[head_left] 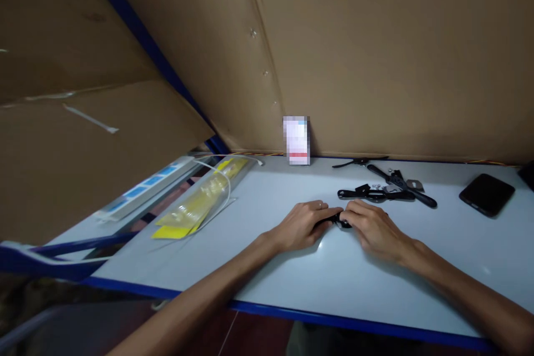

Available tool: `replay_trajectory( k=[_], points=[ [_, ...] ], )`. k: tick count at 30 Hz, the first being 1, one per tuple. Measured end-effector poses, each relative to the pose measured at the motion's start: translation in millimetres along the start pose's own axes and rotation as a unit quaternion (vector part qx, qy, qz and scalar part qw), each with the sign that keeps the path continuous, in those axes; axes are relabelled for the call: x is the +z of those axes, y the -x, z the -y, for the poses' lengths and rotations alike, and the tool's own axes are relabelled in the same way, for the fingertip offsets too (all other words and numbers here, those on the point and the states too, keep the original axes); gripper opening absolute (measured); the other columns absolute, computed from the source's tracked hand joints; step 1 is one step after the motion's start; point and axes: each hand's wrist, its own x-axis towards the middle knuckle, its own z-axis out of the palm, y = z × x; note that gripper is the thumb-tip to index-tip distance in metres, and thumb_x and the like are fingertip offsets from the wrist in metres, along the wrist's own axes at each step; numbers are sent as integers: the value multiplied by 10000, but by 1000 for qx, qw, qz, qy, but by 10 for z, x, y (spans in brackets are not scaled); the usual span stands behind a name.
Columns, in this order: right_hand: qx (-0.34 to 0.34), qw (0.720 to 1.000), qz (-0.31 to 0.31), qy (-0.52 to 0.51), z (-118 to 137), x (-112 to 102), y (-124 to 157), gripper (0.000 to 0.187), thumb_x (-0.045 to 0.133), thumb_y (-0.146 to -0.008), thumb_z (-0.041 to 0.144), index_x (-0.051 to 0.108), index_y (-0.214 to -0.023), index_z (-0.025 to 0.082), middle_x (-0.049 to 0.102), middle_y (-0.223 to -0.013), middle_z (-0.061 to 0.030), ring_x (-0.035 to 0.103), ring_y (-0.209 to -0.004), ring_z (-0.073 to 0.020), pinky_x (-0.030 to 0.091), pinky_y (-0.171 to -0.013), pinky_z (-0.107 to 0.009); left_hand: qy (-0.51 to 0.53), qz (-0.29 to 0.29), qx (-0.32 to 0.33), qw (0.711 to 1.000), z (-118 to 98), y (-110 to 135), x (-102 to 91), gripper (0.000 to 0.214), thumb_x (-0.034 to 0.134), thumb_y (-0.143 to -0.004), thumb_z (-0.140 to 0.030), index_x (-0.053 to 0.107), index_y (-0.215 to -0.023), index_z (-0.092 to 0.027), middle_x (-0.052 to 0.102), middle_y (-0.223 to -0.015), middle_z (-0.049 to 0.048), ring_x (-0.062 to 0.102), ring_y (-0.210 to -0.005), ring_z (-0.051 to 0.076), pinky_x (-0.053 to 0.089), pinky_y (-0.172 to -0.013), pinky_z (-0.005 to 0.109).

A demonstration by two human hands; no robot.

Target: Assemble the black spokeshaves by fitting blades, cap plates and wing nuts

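Note:
Close to the middle of the white table, a black spokeshave (342, 223) lies between my hands, largely covered by my fingers. My left hand (302, 226) is closed around its left handle. The fingers of my right hand (371, 227) are bent and pinched at its middle and right side; any small part under them is hidden. Just beyond, a second black spokeshave body (347, 194) lies flat, and another black spokeshave (425, 199) rests slantwise across it. Loose around them are a slotted metal blade (415, 184), a black plate (362, 189) and small screws (376, 187).
A further dark tool (350, 164) lies by the back wall. A lit phone (297, 142) leans on the cardboard. To the right sits a black flat device (487, 194). At left are a clear bag with yellow card (183, 217), a white cable and a power strip (146, 189).

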Motion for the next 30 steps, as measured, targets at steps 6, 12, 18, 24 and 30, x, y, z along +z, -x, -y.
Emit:
replay_trajectory(
  k=[6,12,18,24,30],
  points=[
    [-21,999,0,-45,-114,-5,-35,415,398,-817,-85,688,-904,198,599,-886,-42,483,-824,-197,402,-695,-329,7,7,-5,1000,29,-1,14,422,445,-1004,-201,547,-1413,-204,669,-936,59,612,-847,202,487,-743,329],
    [21,995,-28,-94,-142,-48,-54,472,415,-810,-81,710,-996,238,675,-1044,-36,593,-938,-179,479,-802,-338,-3,7,-3,1000,31,-3,20,381,453,-992,-210,608,-1341,-207,674,-935,59,612,-842,205,480,-732,330],
    [87,990,-58,-98,-85,-44,-17,138,623,-893,131,716,-947,218,672,-1009,-61,620,-959,-222,503,-863,-413,-9,4,-9,1000,-1,-7,10,418,440,-991,-211,570,-1389,-213,680,-943,60,618,-848,211,479,-727,336],
    [50,994,-43,-85,-96,-16,-7,408,487,-786,-87,740,-800,233,673,-1080,-42,610,-997,-196,499,-870,-385,-19,6,-10,1000,-6,-4,6,411,452,-987,-197,579,-1378,-206,681,-938,61,624,-841,212,479,-722,334],
    [61,995,-60,-52,-99,-56,5,363,487,-840,-34,756,-884,205,666,-1142,-94,584,-1067,-242,488,-938,-471,-15,-1,-6,1000,9,3,19,420,453,-990,-193,557,-1396,-225,685,-956,56,629,-865,208,481,-744,326]
  ],
)
